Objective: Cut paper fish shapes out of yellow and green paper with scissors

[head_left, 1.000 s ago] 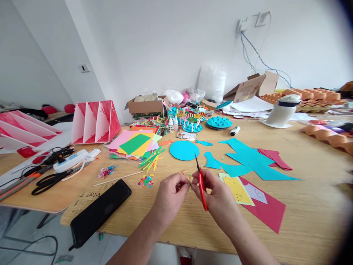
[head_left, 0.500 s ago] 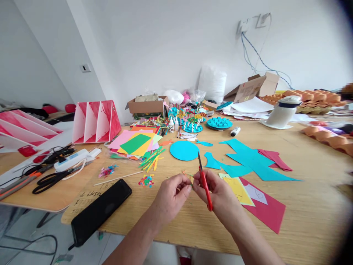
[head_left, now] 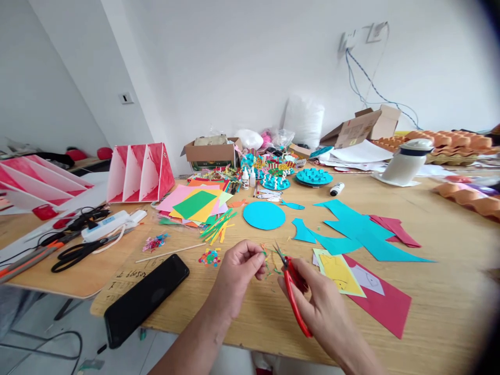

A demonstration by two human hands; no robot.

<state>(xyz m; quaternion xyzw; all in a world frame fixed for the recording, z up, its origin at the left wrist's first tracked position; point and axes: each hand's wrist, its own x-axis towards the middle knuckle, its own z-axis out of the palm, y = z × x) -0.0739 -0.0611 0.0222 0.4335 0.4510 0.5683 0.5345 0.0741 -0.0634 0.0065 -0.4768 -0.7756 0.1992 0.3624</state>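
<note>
My right hand [head_left: 320,297] is closed around a pair of red-handled scissors [head_left: 292,291], whose blades point up and away, slightly apart. To its left, my left hand [head_left: 242,273] is pinched, thumb against forefinger. A tiny green bit shows at those fingertips, too small to make out. Small green and orange paper scraps [head_left: 273,260] lie on the wooden table between the hands. Beyond them is a blue paper circle [head_left: 264,215]. Left of my left hand sits a small heap of coloured paper dots [head_left: 210,257].
Blue paper offcuts [head_left: 359,229] and red paper [head_left: 396,307] with drawn-on yellow paper [head_left: 339,273] lie to the right. At left are a black phone [head_left: 146,299], a thin stick [head_left: 170,252], paper strips [head_left: 216,227], coloured sheets [head_left: 195,203] and black scissors [head_left: 76,255].
My hands have moved apart. The scissors have turned from nearly upright to lean left, with their blades now lower and slightly open. The view has shifted a little.
</note>
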